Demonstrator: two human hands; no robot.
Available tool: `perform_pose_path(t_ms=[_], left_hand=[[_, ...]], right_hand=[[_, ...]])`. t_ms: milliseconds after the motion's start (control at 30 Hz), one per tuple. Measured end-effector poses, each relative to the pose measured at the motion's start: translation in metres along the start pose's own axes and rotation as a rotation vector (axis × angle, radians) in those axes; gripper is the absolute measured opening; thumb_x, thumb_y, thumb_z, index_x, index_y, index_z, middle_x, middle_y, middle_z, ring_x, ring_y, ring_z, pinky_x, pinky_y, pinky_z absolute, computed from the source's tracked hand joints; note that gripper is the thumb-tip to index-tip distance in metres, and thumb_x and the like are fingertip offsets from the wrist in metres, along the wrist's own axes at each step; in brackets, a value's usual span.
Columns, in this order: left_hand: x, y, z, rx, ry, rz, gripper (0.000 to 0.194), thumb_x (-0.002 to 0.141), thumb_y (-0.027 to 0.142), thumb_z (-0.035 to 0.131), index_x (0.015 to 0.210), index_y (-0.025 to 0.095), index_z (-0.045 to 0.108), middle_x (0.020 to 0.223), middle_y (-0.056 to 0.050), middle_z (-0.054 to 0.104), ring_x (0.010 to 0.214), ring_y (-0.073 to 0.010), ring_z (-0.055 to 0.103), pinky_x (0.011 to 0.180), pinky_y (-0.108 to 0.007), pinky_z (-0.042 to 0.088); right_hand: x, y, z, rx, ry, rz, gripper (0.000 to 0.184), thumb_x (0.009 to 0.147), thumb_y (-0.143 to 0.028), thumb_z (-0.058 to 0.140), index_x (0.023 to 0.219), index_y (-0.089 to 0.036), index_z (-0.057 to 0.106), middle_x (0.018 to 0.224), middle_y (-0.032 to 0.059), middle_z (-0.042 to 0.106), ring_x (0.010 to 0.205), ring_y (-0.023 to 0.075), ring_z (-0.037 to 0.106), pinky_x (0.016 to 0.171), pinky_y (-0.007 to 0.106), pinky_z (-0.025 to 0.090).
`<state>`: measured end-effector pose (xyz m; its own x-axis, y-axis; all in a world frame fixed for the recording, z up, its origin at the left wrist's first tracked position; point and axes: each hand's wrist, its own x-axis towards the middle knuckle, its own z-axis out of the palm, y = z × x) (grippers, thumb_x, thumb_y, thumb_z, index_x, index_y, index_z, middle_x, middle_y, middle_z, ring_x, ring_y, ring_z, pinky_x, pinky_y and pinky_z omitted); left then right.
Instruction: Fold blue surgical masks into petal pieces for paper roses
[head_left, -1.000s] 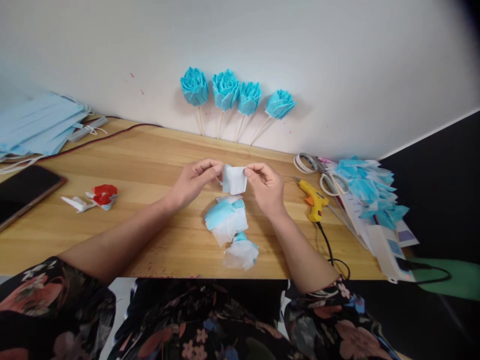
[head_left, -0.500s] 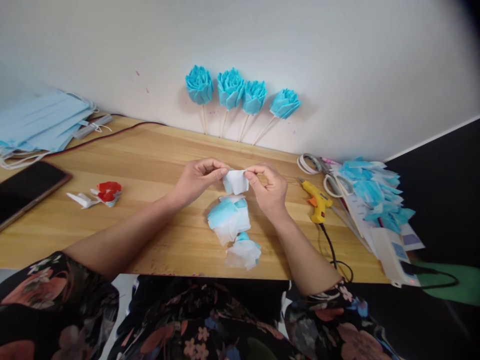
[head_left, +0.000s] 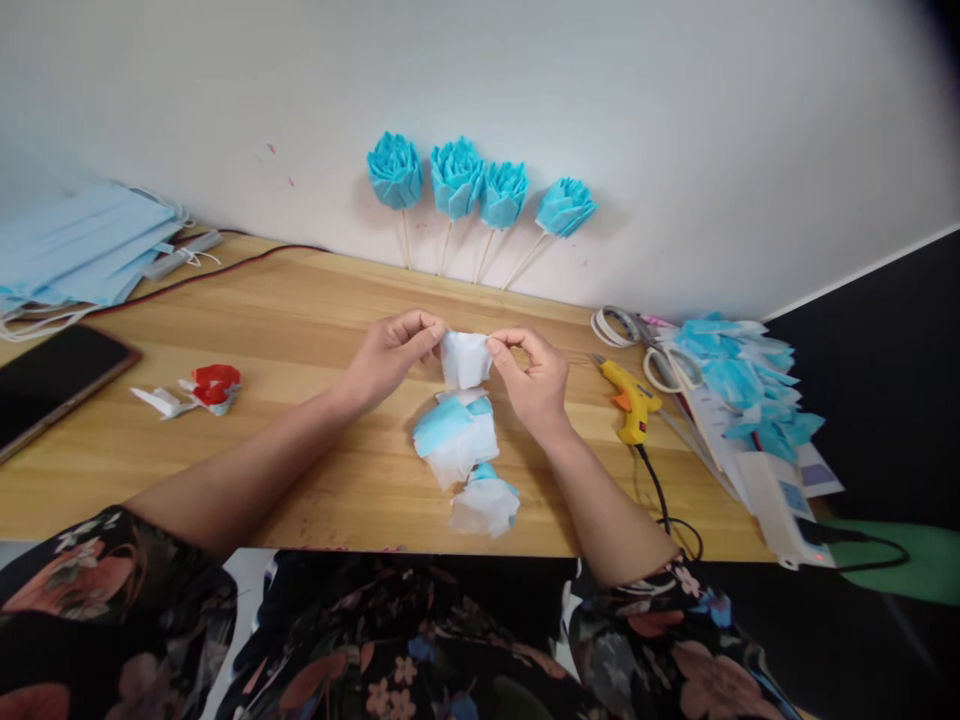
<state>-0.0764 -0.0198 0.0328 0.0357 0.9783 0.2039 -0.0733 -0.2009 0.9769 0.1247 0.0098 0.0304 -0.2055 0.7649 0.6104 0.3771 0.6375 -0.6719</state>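
Note:
Between my two hands hangs a small white piece of thin fabric (head_left: 466,362), its pale face toward me. My left hand (head_left: 397,350) pinches its upper left corner with thumb and finger. At the upper right corner, my right hand (head_left: 531,372) holds it the same way. Just below, on the wooden table (head_left: 315,500), lies a loose pile of blue and white fabric pieces (head_left: 456,435). A smaller pile of pieces (head_left: 486,502) rests nearer the table's front edge.
Several blue fabric flowers (head_left: 457,178) on thin sticks lean against the wall. To the right are a yellow glue gun (head_left: 636,402), scissors (head_left: 671,369), tape (head_left: 613,327), blue scraps (head_left: 735,365) and a power strip (head_left: 772,510). Leftward lie face masks (head_left: 82,245), a phone (head_left: 60,380) and red-and-white scraps (head_left: 214,388).
The fabric piece between my fingers hangs slightly longer and flatter, its top edge curving a little. Both hands keep their pinch. The whole view has shifted slightly.

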Motion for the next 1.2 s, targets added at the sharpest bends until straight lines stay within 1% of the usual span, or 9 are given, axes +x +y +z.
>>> perform_pose_path(t_ms=[133, 200, 367, 533, 700, 767, 933, 1100, 1200], left_hand=[[0.0, -0.003, -0.002, -0.022, -0.021, -0.024, 0.051, 0.092, 0.06, 0.055, 0.113, 0.015, 0.067, 0.074, -0.002, 0.063, 0.068, -0.0139, 0.06, 0.066, -0.026, 0.049], [0.0, -0.003, -0.002, 0.016, -0.057, -0.055, 0.052, 0.09, 0.059, 0.06, 0.117, 0.014, 0.067, 0.077, -0.002, 0.065, 0.068, -0.0131, 0.058, 0.066, -0.026, 0.048], [0.0, -0.006, 0.003, 0.053, -0.145, -0.091, 0.041, 0.074, 0.042, 0.078, 0.103, 0.014, 0.07, 0.096, -0.006, 0.072, 0.08, -0.0147, 0.062, 0.073, -0.027, 0.049], [-0.001, -0.008, 0.005, 0.042, -0.057, -0.126, 0.025, 0.073, 0.037, 0.077, 0.075, 0.014, 0.067, 0.07, 0.0, 0.064, 0.063, -0.0104, 0.055, 0.061, -0.024, 0.044], [0.001, -0.006, 0.002, -0.071, 0.029, -0.136, 0.025, 0.071, 0.036, 0.08, 0.072, 0.015, 0.066, 0.064, 0.001, 0.061, 0.057, -0.0087, 0.052, 0.055, -0.022, 0.041], [0.002, -0.005, 0.001, -0.106, 0.055, -0.112, 0.026, 0.071, 0.036, 0.081, 0.07, 0.015, 0.065, 0.06, 0.002, 0.059, 0.055, -0.0081, 0.05, 0.054, -0.021, 0.039], [0.004, -0.006, 0.0, -0.227, 0.051, -0.123, 0.03, 0.068, 0.038, 0.084, 0.067, 0.016, 0.065, 0.058, 0.002, 0.058, 0.053, -0.0081, 0.049, 0.054, -0.022, 0.039], [0.003, -0.008, 0.0, -0.219, 0.035, -0.118, 0.034, 0.072, 0.04, 0.082, 0.058, 0.017, 0.061, 0.055, 0.002, 0.054, 0.055, -0.0089, 0.049, 0.057, -0.024, 0.039], [0.003, -0.009, -0.002, -0.154, 0.055, -0.104, 0.041, 0.08, 0.039, 0.075, 0.052, 0.017, 0.056, 0.054, 0.001, 0.051, 0.058, -0.0102, 0.049, 0.061, -0.026, 0.039]], right_hand=[[-0.002, -0.001, 0.0, -0.009, -0.008, -0.036, 0.01, 0.091, -0.026, 0.065, 0.083, -0.023, 0.07, 0.081, -0.0009, 0.072, 0.078, 0.0154, 0.067, 0.077, 0.031, 0.053], [-0.003, -0.002, 0.001, -0.015, -0.012, -0.052, 0.009, 0.091, -0.026, 0.065, 0.083, -0.023, 0.07, 0.081, -0.0008, 0.073, 0.078, 0.0155, 0.067, 0.076, 0.031, 0.053], [-0.004, -0.004, 0.002, -0.041, -0.042, -0.061, 0.011, 0.092, -0.029, 0.064, 0.083, -0.025, 0.07, 0.082, -0.0003, 0.074, 0.079, 0.0169, 0.067, 0.077, 0.035, 0.054], [-0.004, -0.002, 0.004, 0.046, -0.07, 0.033, 0.013, 0.091, -0.033, 0.064, 0.085, -0.025, 0.072, 0.087, 0.0002, 0.075, 0.082, 0.0171, 0.068, 0.081, 0.036, 0.055], [-0.004, 0.005, 0.004, 0.305, -0.164, 0.248, 0.033, 0.093, -0.046, 0.061, 0.122, -0.03, 0.068, 0.104, 0.0009, 0.076, 0.095, 0.0181, 0.07, 0.091, 0.038, 0.056], [-0.003, 0.006, 0.005, 0.373, -0.217, 0.305, 0.042, 0.092, -0.053, 0.061, 0.127, -0.03, 0.066, 0.109, 0.0019, 0.076, 0.101, 0.0194, 0.07, 0.095, 0.04, 0.055], [-0.004, 0.008, 0.006, 0.422, -0.291, 0.373, 0.045, 0.087, -0.058, 0.066, 0.118, -0.026, 0.07, 0.117, 0.0043, 0.075, 0.108, 0.0214, 0.069, 0.097, 0.039, 0.055], [-0.006, 0.013, 0.008, 0.284, -0.194, 0.321, 0.026, 0.085, -0.047, 0.07, 0.094, -0.023, 0.072, 0.093, 0.0015, 0.076, 0.086, 0.0167, 0.069, 0.086, 0.034, 0.055], [-0.006, 0.013, 0.007, 0.247, -0.152, 0.284, 0.022, 0.087, -0.043, 0.069, 0.091, -0.022, 0.071, 0.088, 0.0004, 0.075, 0.082, 0.0153, 0.067, 0.083, 0.033, 0.054]])
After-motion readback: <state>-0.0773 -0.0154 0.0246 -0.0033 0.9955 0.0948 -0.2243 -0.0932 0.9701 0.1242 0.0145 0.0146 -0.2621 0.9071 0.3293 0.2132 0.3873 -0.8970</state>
